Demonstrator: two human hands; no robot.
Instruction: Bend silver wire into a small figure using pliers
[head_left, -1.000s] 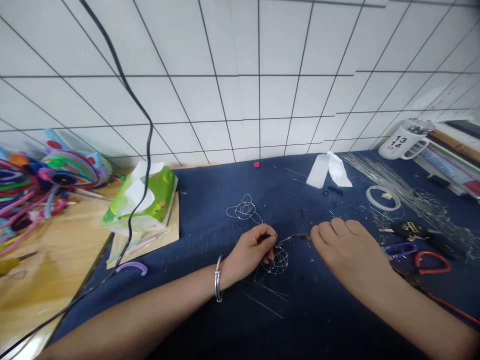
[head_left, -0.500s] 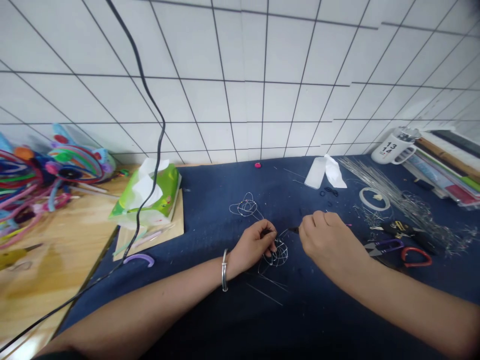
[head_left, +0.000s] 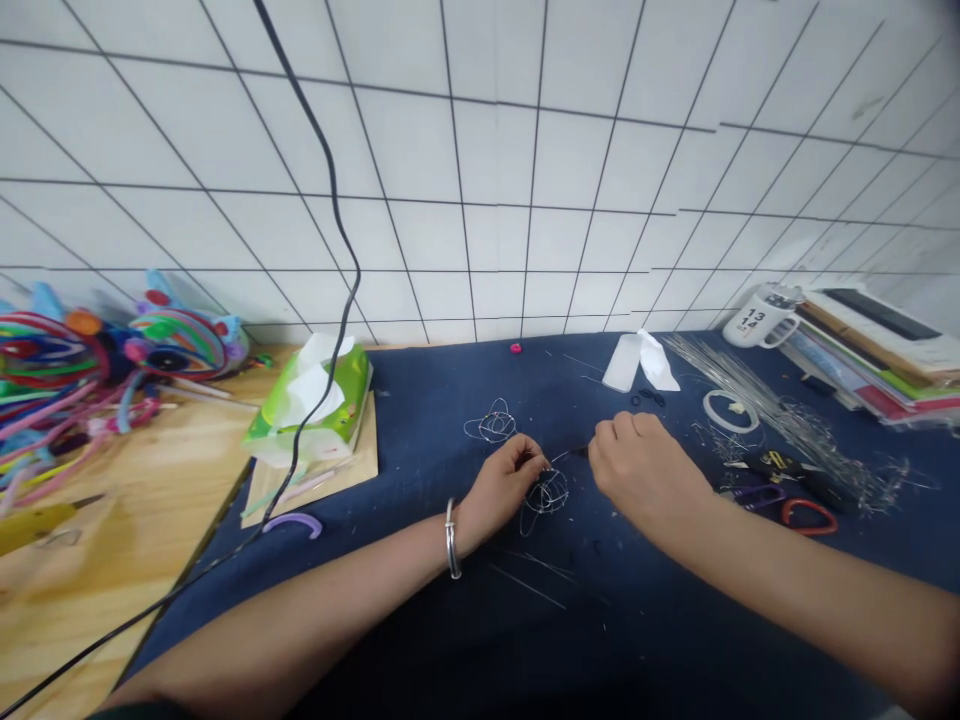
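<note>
My left hand, a silver bangle on its wrist, pinches a small round wire mesh piece that rests on the dark blue cloth. My right hand is closed around a thin dark tool whose tip points at the wire piece from the right. A second tangle of bent wire lies just beyond my left hand. Loose straight wire bits lie on the cloth near my left wrist.
A green tissue pack sits at the left on a wooden board. Colourful pipe cleaners fill the far left. At the right lie a wire bundle, red-handled pliers, a tape ring, a mug and books. A black cable hangs down.
My right hand has moved left, closer to the wire piece. My left hand keeps its hold on the wire piece. The view has tilted up a little.
</note>
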